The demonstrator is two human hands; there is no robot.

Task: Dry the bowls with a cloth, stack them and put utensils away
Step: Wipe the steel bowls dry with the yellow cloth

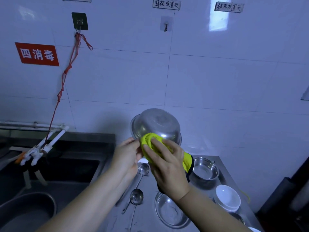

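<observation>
While the round stainless-steel bowl (155, 124) is held up in front of the white tiled wall (200, 77), tilted with its underside toward the camera, the left hand (127, 153) grips its lower left rim, fingers curled at the edge. The right hand (167, 163) presses a bunched yellow cloth with a dark edge (150, 141) against the bowl's lower outer surface, fingers spread and bent over the fabric. Below, on the steel counter (147, 220), lie two long-handled steel ladles (137, 196), bowls upward, just beside each other. A shallow steel dish (168, 211) sits near the front, a deeper steel bowl (204, 168) stands upright behind it, and stacked white ceramic bowls (227, 198) rest to the right. A dark sink basin (66, 166) adjoins the counter on the left.
</observation>
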